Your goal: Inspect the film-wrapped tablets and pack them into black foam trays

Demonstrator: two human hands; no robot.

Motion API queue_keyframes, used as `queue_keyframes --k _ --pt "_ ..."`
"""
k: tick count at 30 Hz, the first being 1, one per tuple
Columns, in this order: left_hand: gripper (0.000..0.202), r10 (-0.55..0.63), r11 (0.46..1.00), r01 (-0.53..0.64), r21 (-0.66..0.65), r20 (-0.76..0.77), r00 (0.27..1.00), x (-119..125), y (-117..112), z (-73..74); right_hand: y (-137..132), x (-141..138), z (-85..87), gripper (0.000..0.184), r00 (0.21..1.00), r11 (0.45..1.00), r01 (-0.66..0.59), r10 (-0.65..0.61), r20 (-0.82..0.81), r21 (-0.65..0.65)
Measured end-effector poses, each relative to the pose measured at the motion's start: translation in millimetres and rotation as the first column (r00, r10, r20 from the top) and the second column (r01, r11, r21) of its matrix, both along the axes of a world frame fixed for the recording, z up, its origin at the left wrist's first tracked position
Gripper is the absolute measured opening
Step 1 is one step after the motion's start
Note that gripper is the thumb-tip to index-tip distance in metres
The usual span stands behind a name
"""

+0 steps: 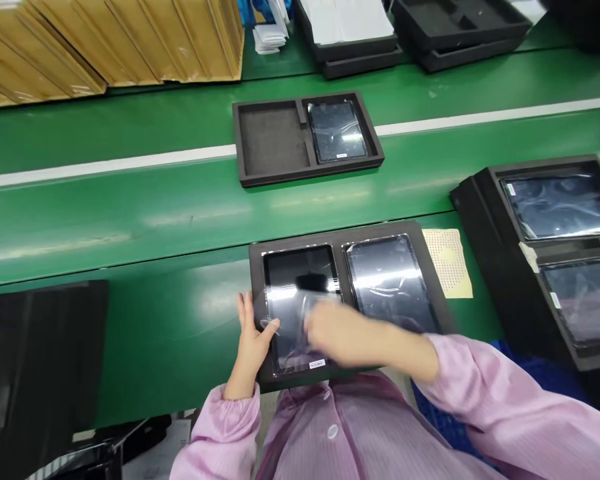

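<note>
A black foam tray [343,241] lies at the near edge of the green bench, with two dark tablets in its slots. My left hand [251,343] rests on the tray's left edge, fingers up along the rim and the thumb on the left tablet [295,280]. My right hand [347,337] is over the lower part of that left tablet, blurred by motion; its fingers cannot be made out. The right tablet [390,277] lies in clear wrap, untouched.
On the green conveyor belt [130,200] sits another foam tray [275,140] with one tablet [336,130] in its right slot. Stacked trays with tablets [555,227] stand at right. A yellow sticker sheet [449,263] lies beside my tray. Cardboard boxes [105,40] are at the back left.
</note>
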State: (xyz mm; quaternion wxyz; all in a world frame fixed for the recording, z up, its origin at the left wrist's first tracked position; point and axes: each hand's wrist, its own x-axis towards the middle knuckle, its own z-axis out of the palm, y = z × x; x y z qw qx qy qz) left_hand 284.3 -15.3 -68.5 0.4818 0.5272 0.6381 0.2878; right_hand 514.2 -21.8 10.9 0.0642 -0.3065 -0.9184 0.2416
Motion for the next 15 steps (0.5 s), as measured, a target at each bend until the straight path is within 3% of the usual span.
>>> queue_keyframes --k 2,3,5,6,7,8,9,11,13,15 --pt "0.033 -0.070 0.997 0.071 0.034 -0.017 0.997 -3.4 -1.2 1.2 -35.6 -0.3 15.8 0.018 0.956 0.979 -0.173 0.141 -0.258 -0.105" --pt "0.021 -0.113 0.992 0.113 0.053 -0.006 0.994 -5.4 -1.7 1.8 -46.0 5.2 18.5 0.021 0.922 0.977 -0.158 0.095 -0.376 -0.140" --pt "0.027 -0.173 0.983 0.170 0.074 0.025 0.985 -9.0 -2.1 2.4 -51.8 25.2 11.8 0.030 0.866 0.976 0.113 -0.188 -0.464 -0.185" --pt "0.029 -0.185 0.981 0.183 0.071 0.038 0.982 -10.2 -1.3 2.1 -49.6 37.1 3.2 0.033 0.832 0.942 0.290 -0.336 -0.441 -0.171" --pt "0.028 -0.189 0.980 0.186 0.064 0.042 0.981 -10.7 0.5 1.5 -46.5 48.2 -7.4 0.035 0.809 0.900 0.419 -0.431 -0.400 -0.122" --pt "0.026 -0.182 0.982 0.180 0.062 0.034 0.983 -10.3 3.7 0.4 -43.7 57.2 -18.8 0.035 0.819 0.887 0.459 -0.446 -0.360 -0.055" --pt "0.023 -0.164 0.984 0.162 0.068 0.018 0.986 -8.9 8.6 -1.1 -42.3 63.3 -29.5 0.035 0.859 0.908 0.419 -0.394 -0.328 0.005" --pt "0.020 -0.090 0.992 0.091 0.090 -0.017 0.996 -3.7 23.6 -4.9 -44.3 66.4 -44.3 0.036 0.940 0.978 0.201 -0.173 -0.294 0.065" --pt "0.049 -0.001 0.995 0.004 0.097 -0.026 1.000 3.6 42.8 -8.4 -48.2 61.6 -47.6 0.038 0.962 0.996 0.049 -0.026 -0.272 0.078" --pt "0.078 0.025 0.997 -0.026 0.079 0.011 1.000 10.4 61.1 -9.8 -46.3 55.4 -42.0 0.042 0.972 0.993 0.033 -0.006 -0.233 0.112"
